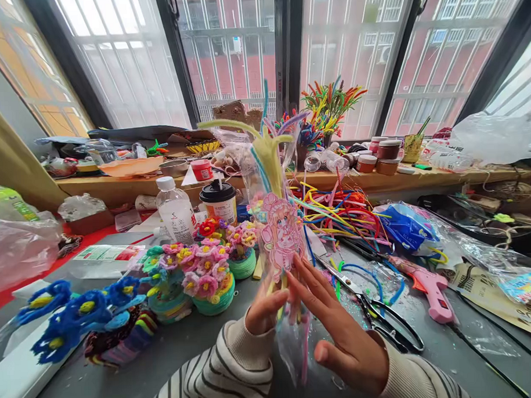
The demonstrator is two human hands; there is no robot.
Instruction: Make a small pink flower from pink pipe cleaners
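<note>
Packet (272,254) stands nearly upright above the desk (178,338), its long axis running up and down, the top leaning slightly left. The flared end points up: pale yellow stems (270,161) spread from its mouth, one bending far left, a blue one rising straight and a purple one slanting right. Its narrow plastic tail hangs down between the wrists; whether the tip touches the desk, I cannot tell. A pink figure (284,230) on the front faces the wearer, head up.

The left hand (263,312) has its grip closed on the packet's lower part, thumb across the front. The right hand (339,321) lies against the packet's right side, fingers straight and fingertips touching it, thumb spread away, so that grip is loose.

Left of the packet are pink flowers (207,268), with blue flowers (84,310) farther out. A lidded cup (217,205) and a bottle (175,214) stand behind, to its left. Scissors (360,297) lie right of it, a pink glue gun (427,286) beyond them. Loose pipe cleaners (344,213) heap behind it, to the right.
</note>
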